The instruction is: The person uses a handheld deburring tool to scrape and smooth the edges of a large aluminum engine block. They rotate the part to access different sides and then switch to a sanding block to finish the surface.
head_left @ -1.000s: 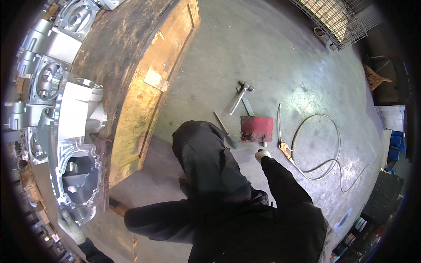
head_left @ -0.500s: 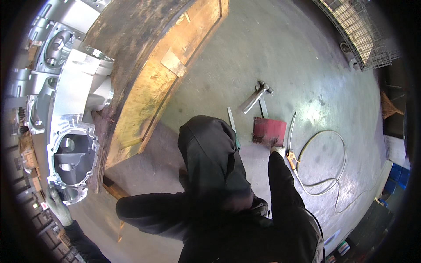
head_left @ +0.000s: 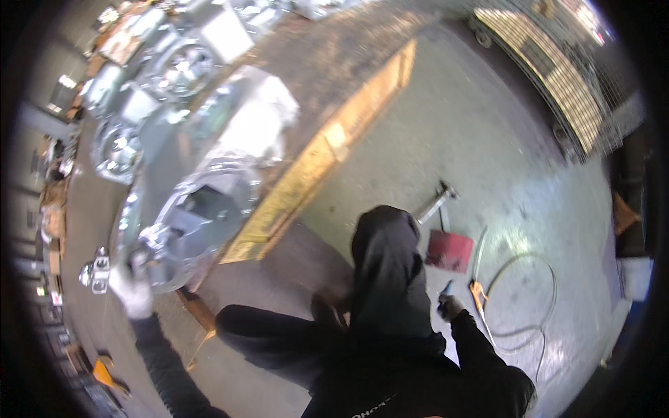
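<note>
A large silvery metal casting (head_left: 198, 209) with a wide opening lies along the edge of a wooden bench, smeared by motion. At its near end is my gloved left hand (head_left: 131, 289), touching or right beside the rim; blur hides how its fingers lie. My right hand (head_left: 451, 308), also gloved, is low over the floor, closed around a small dark tool with a bluish tip (head_left: 448, 286). Its exact kind does not show. Just beyond that hand sits a red box-like block (head_left: 449, 251), with a hammer (head_left: 436, 202) farther off.
An orange-handled air blow gun (head_left: 477, 291) lies on the floor with its coiled hose (head_left: 555, 285). The bench's wooden side (head_left: 327, 150) runs diagonally. More castings (head_left: 185, 66) stand at the far left. A wire-mesh cart (head_left: 540, 70) is at the far right.
The view has swung, shifting the scene rightward. My right hand has come away from the red block and now has the blue-tipped tool in it. My left hand stays by the casting's near end.
</note>
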`<state>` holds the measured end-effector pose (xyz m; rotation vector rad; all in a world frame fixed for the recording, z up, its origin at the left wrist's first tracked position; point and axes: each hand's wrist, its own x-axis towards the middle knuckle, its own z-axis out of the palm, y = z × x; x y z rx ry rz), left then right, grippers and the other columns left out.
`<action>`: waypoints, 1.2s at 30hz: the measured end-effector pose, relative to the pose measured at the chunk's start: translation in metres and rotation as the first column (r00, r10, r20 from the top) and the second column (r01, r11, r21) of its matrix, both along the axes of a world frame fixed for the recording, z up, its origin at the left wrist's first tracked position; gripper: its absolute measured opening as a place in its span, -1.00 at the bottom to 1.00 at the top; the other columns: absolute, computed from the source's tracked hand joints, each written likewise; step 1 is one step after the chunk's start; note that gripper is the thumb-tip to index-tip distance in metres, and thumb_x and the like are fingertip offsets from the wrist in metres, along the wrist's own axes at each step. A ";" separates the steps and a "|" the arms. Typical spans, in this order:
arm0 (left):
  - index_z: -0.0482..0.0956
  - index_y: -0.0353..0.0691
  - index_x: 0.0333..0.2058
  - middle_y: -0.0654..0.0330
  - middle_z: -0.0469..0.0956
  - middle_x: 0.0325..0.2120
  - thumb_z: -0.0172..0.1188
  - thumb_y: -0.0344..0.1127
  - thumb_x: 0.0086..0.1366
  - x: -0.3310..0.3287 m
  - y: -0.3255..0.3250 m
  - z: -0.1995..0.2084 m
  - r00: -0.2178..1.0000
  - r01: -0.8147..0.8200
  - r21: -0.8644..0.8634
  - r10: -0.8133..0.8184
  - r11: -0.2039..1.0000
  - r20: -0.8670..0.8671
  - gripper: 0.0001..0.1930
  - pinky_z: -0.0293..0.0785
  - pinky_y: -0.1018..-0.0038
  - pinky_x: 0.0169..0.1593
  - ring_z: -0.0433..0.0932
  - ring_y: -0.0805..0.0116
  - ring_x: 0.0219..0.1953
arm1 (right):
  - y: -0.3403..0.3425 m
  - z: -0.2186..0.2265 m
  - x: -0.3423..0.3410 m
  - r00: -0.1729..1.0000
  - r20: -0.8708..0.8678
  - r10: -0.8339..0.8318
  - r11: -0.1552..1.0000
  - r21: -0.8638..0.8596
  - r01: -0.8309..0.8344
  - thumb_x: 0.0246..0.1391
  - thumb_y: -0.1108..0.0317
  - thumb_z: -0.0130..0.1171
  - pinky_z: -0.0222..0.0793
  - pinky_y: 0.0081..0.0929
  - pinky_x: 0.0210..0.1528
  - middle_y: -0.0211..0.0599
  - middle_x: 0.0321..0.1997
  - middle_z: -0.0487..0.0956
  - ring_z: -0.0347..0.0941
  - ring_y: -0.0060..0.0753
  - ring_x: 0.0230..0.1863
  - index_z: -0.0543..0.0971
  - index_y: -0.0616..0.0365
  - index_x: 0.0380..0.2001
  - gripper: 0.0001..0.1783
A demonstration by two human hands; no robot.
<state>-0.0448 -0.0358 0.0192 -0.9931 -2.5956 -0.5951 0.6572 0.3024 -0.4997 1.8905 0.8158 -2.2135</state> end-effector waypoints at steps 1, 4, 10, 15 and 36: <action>0.73 -0.34 -0.07 0.03 0.73 -0.37 0.28 0.09 0.48 0.003 0.006 0.000 0.993 -0.024 -0.056 0.017 0.998 -0.120 -0.51 0.61 0.30 -0.18 0.73 0.15 -0.32 | 0.026 0.016 -0.037 0.939 -0.117 -0.324 0.938 0.087 0.335 0.28 0.12 0.29 0.22 -0.44 -0.59 -0.52 -0.56 0.38 0.31 -0.49 -0.65 0.54 -0.04 -0.38 -0.77; 0.76 -0.18 -0.26 0.04 0.68 -0.52 0.34 0.21 0.37 0.009 0.020 -0.003 0.943 -0.121 -0.094 0.085 0.988 -0.322 -0.51 0.59 0.19 -0.34 0.69 -0.03 -0.46 | 0.123 0.094 -0.167 0.994 0.090 0.067 0.604 0.789 -0.112 0.33 0.19 0.32 0.44 -0.50 -0.26 -0.41 -0.37 0.64 0.52 -0.49 -0.38 0.67 0.16 -0.11 -0.74; 0.75 -0.14 -0.42 0.08 0.61 -0.63 0.27 0.44 0.28 0.018 0.030 0.002 0.923 -0.108 -0.046 0.083 0.993 -0.376 -0.35 0.55 0.17 -0.43 0.65 0.01 -0.56 | 0.152 0.320 -0.429 0.796 -0.575 0.189 0.298 0.806 0.512 0.40 0.01 0.24 0.43 -0.35 0.15 -0.22 -0.17 0.70 0.56 -0.39 -0.11 0.57 0.30 0.05 -0.50; 0.75 -0.12 -0.42 0.12 0.60 -0.66 0.37 0.32 0.25 0.026 0.035 0.008 0.896 -0.002 0.054 0.026 0.999 -0.444 -0.46 0.54 0.18 -0.42 0.64 0.05 -0.57 | 0.066 0.433 -0.564 0.757 -0.626 0.186 0.188 0.779 0.598 0.38 -0.04 0.21 0.34 -0.24 0.34 0.24 0.21 0.57 0.51 -0.02 0.21 0.39 0.41 0.32 -0.25; 0.72 -0.21 -0.33 0.03 0.65 -0.59 0.12 0.28 0.46 0.085 0.094 0.007 0.931 -0.189 0.120 0.217 0.975 -0.293 -0.41 0.58 0.13 -0.39 0.66 0.03 -0.56 | 0.104 0.471 -0.575 0.660 -0.357 0.661 0.158 0.926 0.342 0.23 0.47 0.34 0.56 -0.39 -0.02 -0.34 -0.15 0.63 0.56 -0.47 -0.17 0.46 0.19 0.20 -0.51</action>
